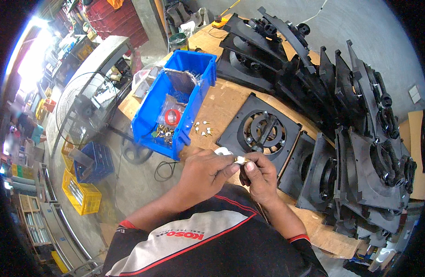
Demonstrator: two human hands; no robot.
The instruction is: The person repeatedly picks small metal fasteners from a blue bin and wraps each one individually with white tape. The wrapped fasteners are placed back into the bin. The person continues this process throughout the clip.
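Observation:
In front of my chest, my left hand (204,171) and my right hand (262,177) meet with fingertips pinched on a small brass fitting (240,160) with white around it. Behind my left fingers shows part of a white round piece (223,151), perhaps a roll of thread tape. Several similar brass fittings with white ends (207,132) lie on the wooden table (220,102) beyond my left hand. Just past my fingers, a black square panel (238,123) lies flat, with a round grille and a dark tube-shaped part across it.
A blue divided bin (179,147) holds loose brass parts and a red ring (172,117). Black panels (314,182) stand stacked along the table's right and far sides. On the floor at left are a pedestal fan (85,108), a blue crate (95,161) and a yellow crate (85,203).

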